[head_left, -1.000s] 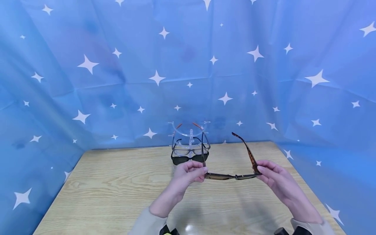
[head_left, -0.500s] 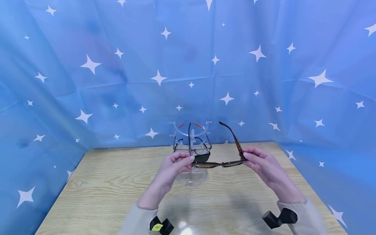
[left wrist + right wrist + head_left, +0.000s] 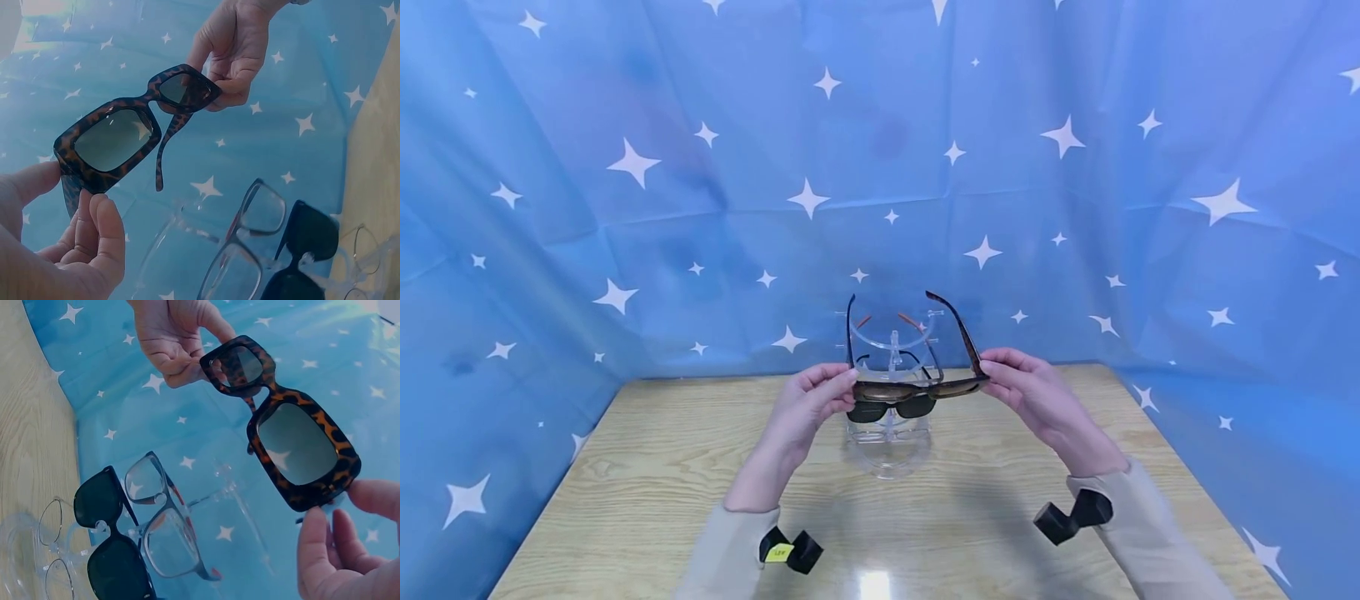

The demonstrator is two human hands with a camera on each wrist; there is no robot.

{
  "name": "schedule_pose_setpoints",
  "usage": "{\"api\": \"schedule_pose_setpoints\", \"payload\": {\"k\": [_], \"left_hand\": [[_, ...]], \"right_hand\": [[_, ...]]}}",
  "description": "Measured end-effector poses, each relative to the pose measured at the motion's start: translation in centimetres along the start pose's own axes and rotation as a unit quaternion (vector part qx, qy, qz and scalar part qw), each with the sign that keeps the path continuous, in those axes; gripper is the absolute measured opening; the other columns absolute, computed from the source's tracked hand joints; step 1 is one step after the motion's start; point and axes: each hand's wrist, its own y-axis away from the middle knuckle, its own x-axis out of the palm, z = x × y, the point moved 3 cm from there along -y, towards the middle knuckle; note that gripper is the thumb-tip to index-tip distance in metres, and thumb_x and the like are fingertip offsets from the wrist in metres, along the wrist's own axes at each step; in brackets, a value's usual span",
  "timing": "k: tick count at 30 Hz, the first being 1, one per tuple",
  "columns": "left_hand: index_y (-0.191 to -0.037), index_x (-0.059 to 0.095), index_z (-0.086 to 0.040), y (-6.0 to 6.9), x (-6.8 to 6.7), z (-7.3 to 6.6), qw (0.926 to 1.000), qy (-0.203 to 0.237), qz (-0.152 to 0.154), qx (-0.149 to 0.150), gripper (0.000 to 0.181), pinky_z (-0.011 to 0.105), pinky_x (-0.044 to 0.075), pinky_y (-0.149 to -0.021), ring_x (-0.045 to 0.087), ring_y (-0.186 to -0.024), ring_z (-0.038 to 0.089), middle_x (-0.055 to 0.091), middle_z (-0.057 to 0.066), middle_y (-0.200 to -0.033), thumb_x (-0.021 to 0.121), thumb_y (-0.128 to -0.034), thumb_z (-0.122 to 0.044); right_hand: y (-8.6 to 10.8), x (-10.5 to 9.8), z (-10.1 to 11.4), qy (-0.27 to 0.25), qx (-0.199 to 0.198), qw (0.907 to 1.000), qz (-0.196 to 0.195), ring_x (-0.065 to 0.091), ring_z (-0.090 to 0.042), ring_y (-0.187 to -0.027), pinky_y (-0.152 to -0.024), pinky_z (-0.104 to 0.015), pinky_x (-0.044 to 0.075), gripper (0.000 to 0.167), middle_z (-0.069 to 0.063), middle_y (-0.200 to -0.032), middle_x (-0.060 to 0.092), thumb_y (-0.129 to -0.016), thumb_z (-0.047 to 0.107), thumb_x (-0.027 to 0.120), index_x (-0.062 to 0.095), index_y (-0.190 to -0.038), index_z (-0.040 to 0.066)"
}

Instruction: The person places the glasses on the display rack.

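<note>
A pair of tortoiseshell sunglasses (image 3: 953, 388) is held in the air in front of the upper part of a clear display stand (image 3: 887, 477), temples unfolded and pointing away. My left hand (image 3: 805, 407) pinches one front corner by the hinge. At the opposite corner my right hand (image 3: 1033, 398) grips with thumb and fingers. In the left wrist view the brown-spotted frame and tinted lenses (image 3: 112, 140) face the camera. Black sunglasses (image 3: 916, 407) sit on the stand just below. Grey-framed clear glasses (image 3: 174, 544) rest on it above them, partly hidden in the head view.
Thin wire-rimmed glasses (image 3: 59, 581) sit lower on the stand. The stand's top arc (image 3: 891, 343) is bare in the head view. A wooden table (image 3: 700, 467) lies beneath, with a blue star-patterned curtain (image 3: 737, 167) behind it.
Both hands have carried the tortoiseshell sunglasses left, upward and away, from right of the stand to in front of it. The hold on each corner looks the same.
</note>
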Motion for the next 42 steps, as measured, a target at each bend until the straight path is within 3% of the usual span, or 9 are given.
{"api": "schedule_pose_setpoints", "payload": {"k": [7,14,20,27,34,42], "left_hand": [[-0.102,0.060,0.009,-1.4,-0.8,-0.1,0.9994,0.002,-0.035,-0.005,0.021,0.021,0.053,-0.067,0.058,-0.067,0.012,0.061,0.001,-0.075,0.062,-0.0887,-0.007],[-0.100,0.064,0.004,-3.4,-1.4,0.2,0.9975,0.031,-0.062,-0.017,0.018,0.020,0.052,-0.065,0.058,-0.065,0.011,0.062,0.000,-0.072,0.063,-0.0884,-0.010],[-0.099,0.065,0.002,-4.7,-1.7,0.2,0.9952,0.042,-0.085,-0.027,0.016,0.021,0.053,-0.067,0.060,-0.066,0.012,0.064,0.001,-0.071,0.064,-0.0884,-0.011],[-0.107,0.063,0.005,-5.5,-2.0,0.4,0.9941,0.041,-0.091,-0.044,0.025,0.019,0.053,-0.065,0.059,-0.067,0.012,0.063,0.000,-0.071,0.064,-0.0883,-0.013],[-0.108,0.063,0.003,-6.0,-2.2,0.9,0.9925,0.029,-0.103,-0.059,0.028,0.019,0.053,-0.065,0.058,-0.067,0.011,0.062,0.000,-0.073,0.066,-0.0878,-0.016],[-0.108,0.062,0.003,-6.5,-2.3,1.1,0.9918,0.016,-0.110,-0.063,0.029,0.020,0.054,-0.067,0.057,-0.067,0.011,0.061,0.000,-0.074,0.066,-0.0876,-0.017]], "right_hand": [[-1.8,0.5,-0.1,0.007,0.021,0.9994,-0.025,0.057,-0.010,-0.081,-0.082,-0.023,0.051,0.004,0.001,-0.092,0.057,-0.090,0.010,0.062,0.062,-0.093,0.012],[-3.9,0.6,-0.3,-0.001,0.027,0.9988,-0.041,0.059,-0.011,-0.081,-0.082,-0.023,0.052,0.004,0.000,-0.090,0.059,-0.090,0.008,0.062,0.062,-0.093,0.010],[-5.2,0.7,-0.3,0.012,0.034,0.9982,-0.049,0.059,-0.011,-0.083,-0.082,-0.022,0.052,0.015,-0.002,-0.094,0.058,-0.091,0.010,0.060,0.054,-0.104,0.004],[-6.3,0.6,-0.7,0.020,0.036,0.9980,-0.049,0.060,-0.012,-0.083,-0.086,-0.025,0.051,0.018,-0.001,-0.093,0.059,-0.091,0.010,0.060,0.054,-0.106,0.003],[-6.8,0.5,-1.2,0.007,0.053,0.9965,-0.065,0.059,-0.011,-0.079,-0.082,-0.022,0.052,0.020,-0.001,-0.089,0.059,-0.093,0.007,0.057,0.050,-0.110,0.001],[-7.0,0.6,-1.4,0.000,0.057,0.9956,-0.074,0.059,-0.011,-0.077,-0.091,-0.027,0.049,0.025,0.000,-0.086,0.060,-0.093,0.006,0.056,0.048,-0.115,-0.003]]}}
